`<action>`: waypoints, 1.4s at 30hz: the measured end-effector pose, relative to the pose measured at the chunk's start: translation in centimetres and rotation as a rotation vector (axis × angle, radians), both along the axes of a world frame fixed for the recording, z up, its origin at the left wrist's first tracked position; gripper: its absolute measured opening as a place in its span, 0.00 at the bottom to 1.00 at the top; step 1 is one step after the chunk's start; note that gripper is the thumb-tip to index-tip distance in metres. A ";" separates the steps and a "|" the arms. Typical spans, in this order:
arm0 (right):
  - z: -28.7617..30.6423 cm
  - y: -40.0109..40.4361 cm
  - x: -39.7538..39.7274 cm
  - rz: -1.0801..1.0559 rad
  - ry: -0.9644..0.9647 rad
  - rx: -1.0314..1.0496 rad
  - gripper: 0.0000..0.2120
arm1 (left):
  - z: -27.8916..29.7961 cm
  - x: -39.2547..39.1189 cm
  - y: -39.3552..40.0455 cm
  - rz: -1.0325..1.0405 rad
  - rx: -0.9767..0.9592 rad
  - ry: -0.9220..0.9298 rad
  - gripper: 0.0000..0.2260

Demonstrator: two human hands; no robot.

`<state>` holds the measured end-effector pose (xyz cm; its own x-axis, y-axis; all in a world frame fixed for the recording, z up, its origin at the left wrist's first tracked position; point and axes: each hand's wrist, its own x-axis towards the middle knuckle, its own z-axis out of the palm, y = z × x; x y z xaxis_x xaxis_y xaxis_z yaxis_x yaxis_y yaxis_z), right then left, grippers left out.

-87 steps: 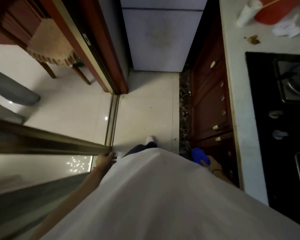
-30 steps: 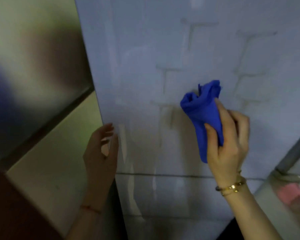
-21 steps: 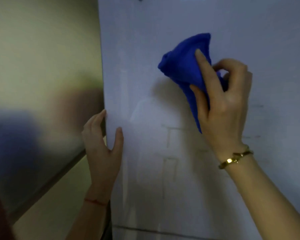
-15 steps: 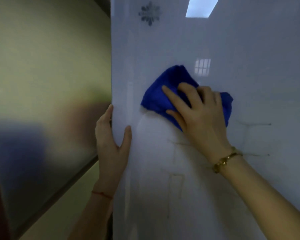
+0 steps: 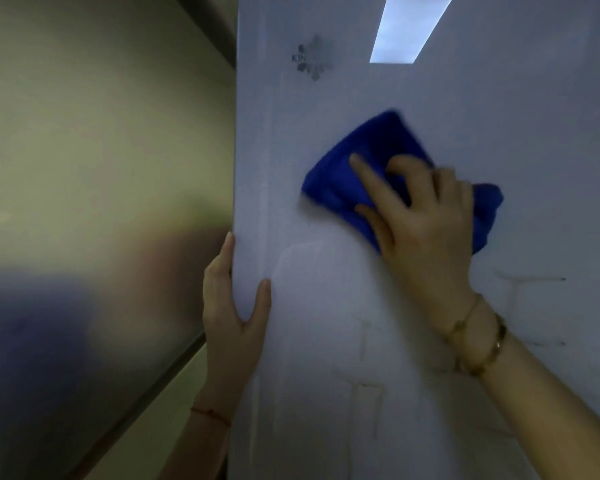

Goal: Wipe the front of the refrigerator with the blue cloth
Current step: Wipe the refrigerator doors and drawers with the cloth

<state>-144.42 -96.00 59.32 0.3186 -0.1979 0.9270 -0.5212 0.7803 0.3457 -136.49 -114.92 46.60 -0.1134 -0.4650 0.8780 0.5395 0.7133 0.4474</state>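
Note:
The pale glossy refrigerator front (image 5: pixel 430 341) fills the right two thirds of the head view, with a small snowflake logo (image 5: pixel 310 62) near its top. My right hand (image 5: pixel 420 220) presses the bunched blue cloth (image 5: pixel 347 174) flat against the door below that logo, fingers spread over it. My left hand (image 5: pixel 232 306) clasps the refrigerator's left edge, thumb on the front and fingers around the side. A gold bracelet sits on my right wrist, a thin red string on my left.
A frosted, reflective panel (image 5: pixel 101 202) with a metal rail stands close on the left of the refrigerator. A ceiling light reflection (image 5: pixel 409 26) shows at the top of the door. Faint streaks and smears mark the door's lower part.
My right hand slid the cloth a little to the right across the door. Before that it lifted the cloth up onto the door, and my left hand took hold of the left edge.

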 end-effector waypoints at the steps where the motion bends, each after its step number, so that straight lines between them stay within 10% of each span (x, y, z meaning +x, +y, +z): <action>1: -1.8 -0.2 0.1 -0.003 0.020 0.093 0.18 | 0.1 -0.1 0.0 0.002 -0.002 0.005 0.29; 5: -6.2 2.3 -0.2 -0.079 0.077 0.340 0.22 | 0.2 -0.3 0.1 0.018 -0.027 0.030 0.30; 12: 3.8 0.7 -0.4 -0.041 -0.021 -0.107 0.16 | -0.1 -0.8 -0.1 0.000 0.027 0.046 0.29; 19: -6.2 1.8 -0.1 -0.087 0.088 0.362 0.22 | -0.1 -0.8 -0.5 -0.024 0.038 0.012 0.30; 25: 3.3 1.0 -0.4 -0.035 -0.029 -0.105 0.16 | -0.1 -0.8 -0.3 -0.023 0.047 0.022 0.29; 32: -9.0 1.1 0.4 -0.082 0.059 0.372 0.19 | -0.1 -0.7 -0.4 -0.045 0.033 0.009 0.32; 38: 4.5 0.9 -0.2 -0.038 -0.025 -0.125 0.15 | -0.3 -0.9 -0.5 -0.038 0.040 0.026 0.30; 42: -0.4 -1.5 0.4 0.028 0.031 0.063 0.16 | -0.1 -0.8 -0.6 -0.044 0.042 0.004 0.32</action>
<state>-144.03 -97.46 58.92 0.3536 -0.2462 0.9024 -0.5307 0.7416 0.4103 -137.27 -115.51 46.47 -0.1312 -0.4960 0.8583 0.5719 0.6694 0.4742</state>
